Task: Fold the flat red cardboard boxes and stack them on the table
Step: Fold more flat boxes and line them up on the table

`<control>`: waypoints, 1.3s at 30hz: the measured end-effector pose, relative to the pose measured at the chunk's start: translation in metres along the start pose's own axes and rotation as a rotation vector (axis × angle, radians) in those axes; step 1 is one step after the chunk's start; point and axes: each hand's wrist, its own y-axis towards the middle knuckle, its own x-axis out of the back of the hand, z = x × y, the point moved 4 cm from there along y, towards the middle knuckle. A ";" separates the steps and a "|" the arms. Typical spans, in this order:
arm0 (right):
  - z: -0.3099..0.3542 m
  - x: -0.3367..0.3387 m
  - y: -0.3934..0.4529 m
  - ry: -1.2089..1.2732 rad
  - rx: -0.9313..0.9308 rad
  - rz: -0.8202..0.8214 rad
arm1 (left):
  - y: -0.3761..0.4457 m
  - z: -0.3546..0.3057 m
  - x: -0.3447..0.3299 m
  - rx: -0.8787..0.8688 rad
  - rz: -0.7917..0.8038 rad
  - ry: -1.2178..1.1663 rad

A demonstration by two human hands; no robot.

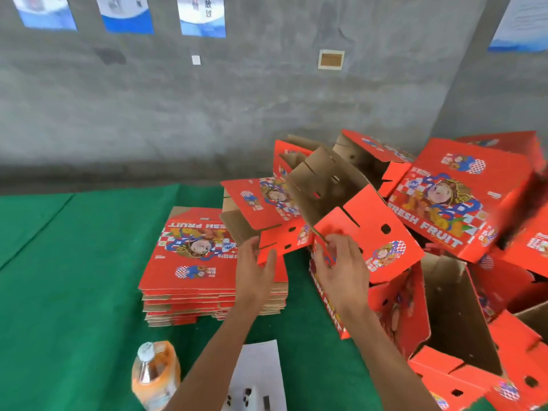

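Both hands point(258, 262) seemingly at box point(355, 226) flap edges

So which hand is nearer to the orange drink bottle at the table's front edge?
Left. The left hand is up at the half-folded box, above and right of the bottle; the right hand grips the same box farther right.
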 end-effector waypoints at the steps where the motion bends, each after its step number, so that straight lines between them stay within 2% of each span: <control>1: 0.007 -0.009 -0.001 -0.003 0.036 -0.004 | 0.012 0.007 0.001 0.030 0.035 0.026; 9: 0.004 -0.045 0.011 -0.236 0.119 -0.076 | 0.100 0.057 -0.025 0.301 0.240 0.139; 12: -0.002 -0.035 0.029 -0.293 0.230 -0.159 | 0.119 0.068 -0.036 0.253 0.272 0.299; 15: -0.004 -0.023 0.048 -0.280 0.298 -0.162 | 0.131 0.067 -0.044 0.173 0.249 0.407; 20: -0.019 -0.003 0.076 -0.241 0.109 -0.115 | 0.149 0.061 -0.060 0.107 0.370 0.245; 23: -0.027 0.006 0.090 -0.320 0.080 -0.061 | 0.167 0.034 -0.049 -0.087 0.300 0.265; 26: -0.040 0.017 0.110 -0.337 0.017 -0.096 | 0.194 -0.005 -0.036 -0.233 0.189 0.399; 29: -0.051 0.031 0.129 -0.267 -0.124 -0.182 | 0.224 -0.044 -0.025 -0.258 0.126 0.478; 34: -0.062 0.062 0.144 -0.139 -0.180 -0.397 | 0.263 -0.122 -0.022 -0.360 0.008 0.576; 37: -0.064 0.067 0.140 -0.025 -0.302 -0.452 | 0.288 -0.166 -0.022 -0.446 -0.066 0.632; 39: -0.067 0.067 0.136 0.038 -0.363 -0.473 | 0.298 -0.194 -0.036 -0.507 -0.049 0.660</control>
